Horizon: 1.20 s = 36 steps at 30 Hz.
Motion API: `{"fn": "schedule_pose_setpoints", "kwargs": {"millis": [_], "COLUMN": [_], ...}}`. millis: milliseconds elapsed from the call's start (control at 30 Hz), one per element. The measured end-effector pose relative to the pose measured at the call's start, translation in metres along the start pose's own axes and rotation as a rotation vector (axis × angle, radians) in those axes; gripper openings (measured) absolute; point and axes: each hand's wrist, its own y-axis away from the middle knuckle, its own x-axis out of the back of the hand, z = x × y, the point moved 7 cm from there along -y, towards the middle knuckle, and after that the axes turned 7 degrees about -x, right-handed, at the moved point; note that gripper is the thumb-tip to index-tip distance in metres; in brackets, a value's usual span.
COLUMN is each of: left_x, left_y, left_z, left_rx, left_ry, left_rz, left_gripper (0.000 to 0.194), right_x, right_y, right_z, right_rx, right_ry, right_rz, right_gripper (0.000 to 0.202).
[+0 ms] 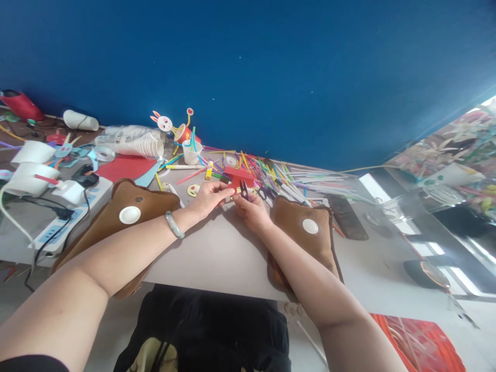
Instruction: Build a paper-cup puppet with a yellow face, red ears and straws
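Observation:
My left hand [211, 199], with a pale bangle at the wrist, pinches a piece of red paper [237, 178] between thumb and fingers. Close beside it, my right hand [252, 211] is closed around dark scissors [244, 189], which overlap the red paper. Whether the blades touch the paper is too small to tell. A little yellow shows at the fingertips, its kind unclear. Left of the hands lies a round yellow face cutout [192, 190], and behind it stands a small yellow glue stick [209, 170].
Brown cushions [129, 199] [304, 240] lie under both forearms. Coloured sticks [287, 178] cover the table's back. A white cup [191, 152] holding straws stands by a rabbit cutout [164, 123]. Stacked paper cups [135, 142] and a power strip [73, 214] are left; a black phone-like slab [347, 217] is right.

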Motion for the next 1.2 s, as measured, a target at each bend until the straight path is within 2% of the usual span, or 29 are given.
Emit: {"fn": "schedule_pose_setpoints", "kwargs": {"millis": [600, 1200], "left_x": [-0.0009, 0.0018], "left_y": [0.0008, -0.0013], "left_z": [0.0007, -0.0036], "left_rx": [-0.012, 0.048], "left_ry": [-0.028, 0.064], "left_rz": [-0.026, 0.052], "left_gripper": [0.022, 0.02], "right_x": [-0.0001, -0.0041], "right_y": [0.0003, 0.0028], "right_z": [0.0001, -0.0017], "right_rx": [0.008, 0.012], "right_ry": [0.023, 0.015], "right_rz": [0.011, -0.016], "right_gripper": [0.036, 0.037]}}
